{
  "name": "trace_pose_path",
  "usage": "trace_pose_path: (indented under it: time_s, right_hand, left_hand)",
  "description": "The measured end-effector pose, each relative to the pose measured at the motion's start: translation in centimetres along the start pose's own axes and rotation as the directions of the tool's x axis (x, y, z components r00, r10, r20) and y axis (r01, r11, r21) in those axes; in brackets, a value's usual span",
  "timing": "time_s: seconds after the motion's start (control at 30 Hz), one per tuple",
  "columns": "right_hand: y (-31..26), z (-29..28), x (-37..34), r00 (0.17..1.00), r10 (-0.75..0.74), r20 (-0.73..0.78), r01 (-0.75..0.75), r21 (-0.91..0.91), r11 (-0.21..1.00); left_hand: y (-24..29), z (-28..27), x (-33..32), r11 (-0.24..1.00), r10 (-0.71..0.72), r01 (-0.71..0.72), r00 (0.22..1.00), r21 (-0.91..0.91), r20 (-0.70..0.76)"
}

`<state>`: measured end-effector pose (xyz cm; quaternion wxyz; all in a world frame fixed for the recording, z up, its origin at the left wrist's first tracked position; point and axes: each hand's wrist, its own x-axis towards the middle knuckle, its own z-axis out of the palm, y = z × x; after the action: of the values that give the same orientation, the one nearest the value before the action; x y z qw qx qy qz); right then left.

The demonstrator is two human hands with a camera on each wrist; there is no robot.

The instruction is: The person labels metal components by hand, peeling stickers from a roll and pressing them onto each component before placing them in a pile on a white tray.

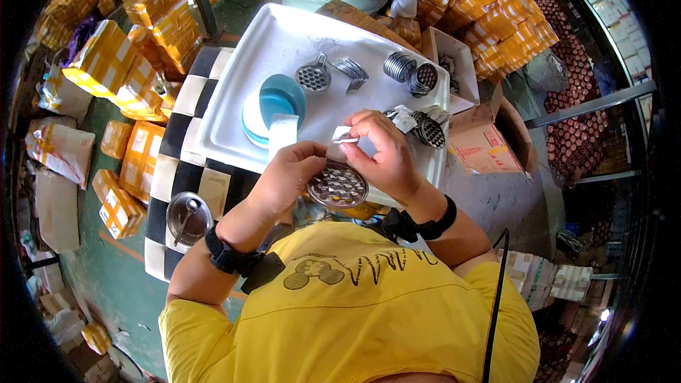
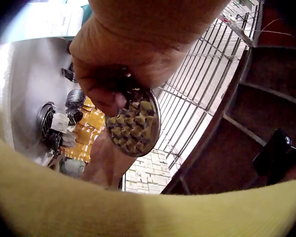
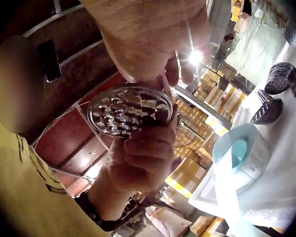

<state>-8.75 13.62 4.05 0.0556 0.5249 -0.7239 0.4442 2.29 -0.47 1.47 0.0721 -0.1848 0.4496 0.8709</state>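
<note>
My left hand [image 1: 292, 174] grips an oval metal plate [image 1: 338, 186] with rows of holes by its edge, in front of my chest. In the right wrist view the curled fingers [image 3: 147, 153] of that hand lie along the plate's rim. Between thumb and fingertips my right hand [image 1: 385, 149] pinches a small white label [image 1: 345, 135], just above the plate. A teal-cored label roll [image 1: 282, 99] stands beyond my left hand, a white strip [image 1: 284, 131] hanging from it. Similar perforated pieces [image 1: 313, 76] lie farther off on the white tray [image 1: 245, 50].
Nested metal pieces [image 1: 401, 67] sit at the tray's right, with more labelled ones [image 1: 428, 130] nearer me. On the checkered cloth at left is a metal bowl [image 1: 189, 218]. An open carton [image 1: 493, 145] stands right of the tray; taped boxes [image 1: 142, 159] are stacked around.
</note>
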Motion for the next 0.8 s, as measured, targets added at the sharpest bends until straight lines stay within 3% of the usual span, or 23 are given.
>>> trace_pose_path:
  time_s: [0.57, 0.8]
  right_hand:
    - [0.09, 0.06, 0.29, 0.998, -0.059, -0.013, 0.057, -0.089, 0.994]
    - [0.19, 0.17, 0.06, 0.996, -0.085, -0.011, 0.083, -0.130, 0.988]
  left_hand:
    - [0.14, 0.07, 0.43, 0.990, 0.069, -0.074, 0.996, 0.120, 0.049]
    - [-0.19, 0.04, 0.84, 0.958, 0.105, -0.111, 0.994, 0.263, 0.034]
